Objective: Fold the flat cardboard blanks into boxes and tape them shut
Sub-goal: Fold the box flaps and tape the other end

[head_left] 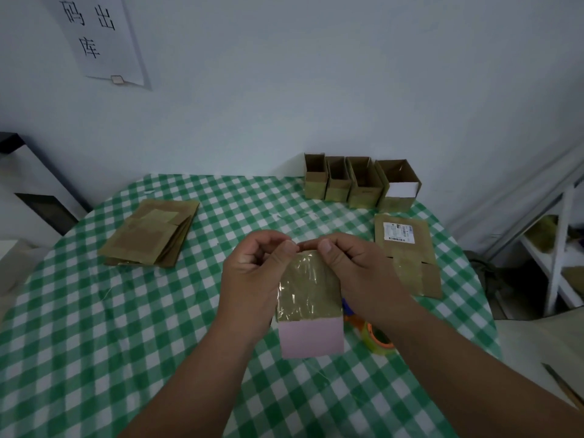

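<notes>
A green checked tablecloth (94, 327) covers the table by the pale wall. Over its middle, the left hand (252, 279) and right hand (354, 273) hold a taped box (308, 298) between them, thumbs and curled fingers pinching its far edge. A tape roll (377, 339) lies just right of it. Flat blanks (151, 235) are stacked far left; four open boxes (360, 181) line the back.
</notes>
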